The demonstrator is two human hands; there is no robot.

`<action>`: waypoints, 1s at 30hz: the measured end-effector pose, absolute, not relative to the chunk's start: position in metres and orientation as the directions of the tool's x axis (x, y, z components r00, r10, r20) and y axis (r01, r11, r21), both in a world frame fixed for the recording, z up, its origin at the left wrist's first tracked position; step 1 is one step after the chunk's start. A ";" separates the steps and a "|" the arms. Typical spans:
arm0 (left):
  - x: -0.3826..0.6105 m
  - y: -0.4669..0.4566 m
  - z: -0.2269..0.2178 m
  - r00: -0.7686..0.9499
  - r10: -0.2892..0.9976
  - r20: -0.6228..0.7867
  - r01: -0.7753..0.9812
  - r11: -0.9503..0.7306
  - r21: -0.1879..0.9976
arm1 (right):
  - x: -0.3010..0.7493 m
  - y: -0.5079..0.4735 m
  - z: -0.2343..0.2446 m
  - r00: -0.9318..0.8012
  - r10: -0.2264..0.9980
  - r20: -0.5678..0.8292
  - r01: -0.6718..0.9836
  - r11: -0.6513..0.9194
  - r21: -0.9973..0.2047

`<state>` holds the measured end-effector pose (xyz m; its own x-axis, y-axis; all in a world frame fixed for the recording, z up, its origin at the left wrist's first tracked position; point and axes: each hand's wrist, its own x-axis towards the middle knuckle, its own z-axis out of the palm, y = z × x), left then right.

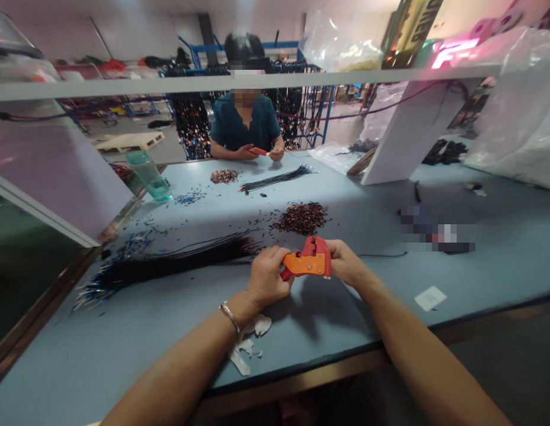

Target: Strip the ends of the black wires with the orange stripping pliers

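My left hand [269, 277] is closed around the handles of a red and orange wire stripper [306, 264], held above the table. At its red jaw end my right hand [343, 263] is pinched, fingertips partly hidden behind the tool. A thin black wire [383, 255] runs out to the right from behind my right hand and appears to be held in it. Left of my hands lies a large bundle of black wires [168, 263] with blue and bare ends. Just beyond the stripper is a heap of short dark and copper-coloured offcuts [301, 218].
Across the table [328, 367] a co-worker [244, 127] holds an orange-red tool, near a smaller wire bundle [277, 179] and offcut pile [224, 176]. A green bottle [150, 177] stands back left. White scraps [245, 349] and a paper card [430, 299] lie near the front edge.
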<state>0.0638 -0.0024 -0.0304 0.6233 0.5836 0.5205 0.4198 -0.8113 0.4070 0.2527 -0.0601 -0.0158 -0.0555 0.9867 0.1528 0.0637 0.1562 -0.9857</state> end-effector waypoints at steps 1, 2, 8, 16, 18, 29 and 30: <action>0.064 -0.002 -0.031 0.624 0.580 0.523 0.417 -0.814 0.404 | 0.253 -0.060 -0.016 -0.053 0.987 0.154 0.070 0.158 -0.985; 0.064 -0.002 -0.032 0.626 0.574 0.528 0.414 -0.818 0.399 | 0.253 -0.060 -0.016 -0.051 0.987 0.153 0.074 0.157 -0.985; 0.063 -0.003 -0.035 0.633 0.567 0.528 0.419 -0.824 0.382 | 0.253 -0.060 -0.017 -0.045 0.989 0.141 0.107 0.145 -0.984; 0.064 -0.002 -0.032 0.616 0.566 0.547 0.438 -0.824 0.360 | 0.254 -0.061 -0.014 -0.050 0.990 0.130 0.075 0.133 -0.988; 0.064 -0.003 -0.032 0.614 0.570 0.546 0.438 -0.821 0.366 | 0.253 -0.061 -0.014 -0.044 0.991 0.129 0.070 0.132 -0.989; 0.064 -0.002 -0.033 0.618 0.576 0.535 0.446 -0.817 0.364 | 0.253 -0.061 -0.014 -0.067 0.988 0.140 0.120 0.147 -0.982; 0.064 -0.002 -0.032 0.620 0.573 0.536 0.444 -0.819 0.363 | 0.253 -0.061 -0.014 -0.067 0.987 0.145 0.122 0.152 -0.981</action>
